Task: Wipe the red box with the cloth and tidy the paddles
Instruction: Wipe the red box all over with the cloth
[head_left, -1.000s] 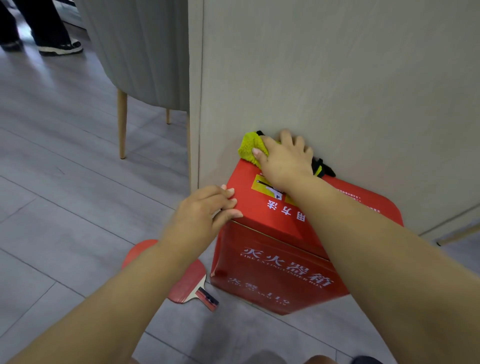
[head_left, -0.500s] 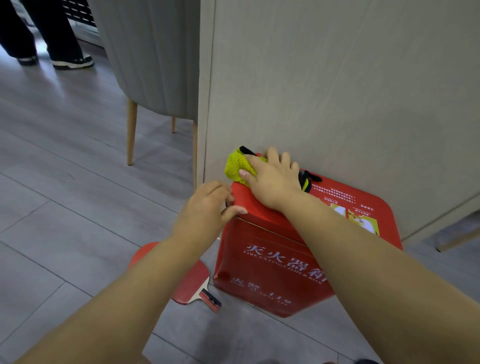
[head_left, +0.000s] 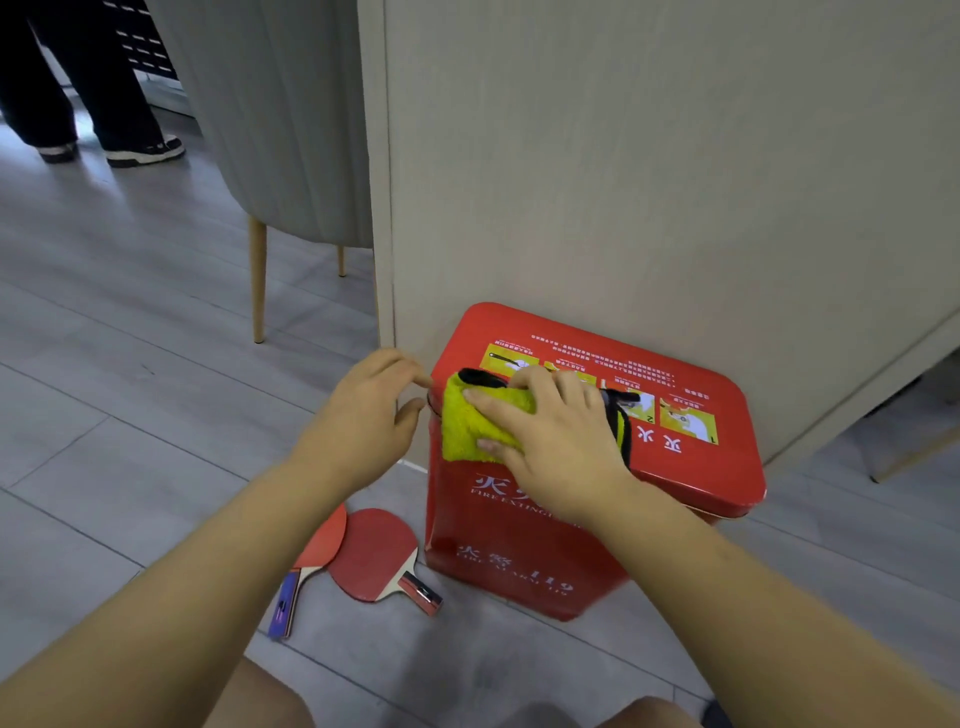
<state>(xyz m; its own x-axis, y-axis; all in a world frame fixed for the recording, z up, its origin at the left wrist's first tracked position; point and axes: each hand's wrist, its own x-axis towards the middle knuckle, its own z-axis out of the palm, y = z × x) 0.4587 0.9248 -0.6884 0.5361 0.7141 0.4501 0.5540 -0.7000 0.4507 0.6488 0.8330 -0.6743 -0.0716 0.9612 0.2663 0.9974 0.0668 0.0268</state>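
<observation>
The red box stands on the floor against a beige panel, its lid printed with yellow pictures. My right hand lies flat with spread fingers on the yellow cloth, pressing it onto the lid's front-left edge; the cloth hangs a little over the front face. My left hand hovers at the box's left top corner with loosely curled fingers, fingertips at the corner. Two red paddles lie on the floor left of the box: one paddle in full view, the other paddle partly under my left forearm.
A grey upholstered chair on thin wooden legs stands behind and left of the box. A person's dark trouser legs and shoes are at the far left. The beige panel rises behind the box. My knees show at the bottom edge.
My right hand slid the cloth from the lid's far-left corner toward the front edge. My left hand loosened from the lid's edge. The second paddle came into sight as the view shifted.
</observation>
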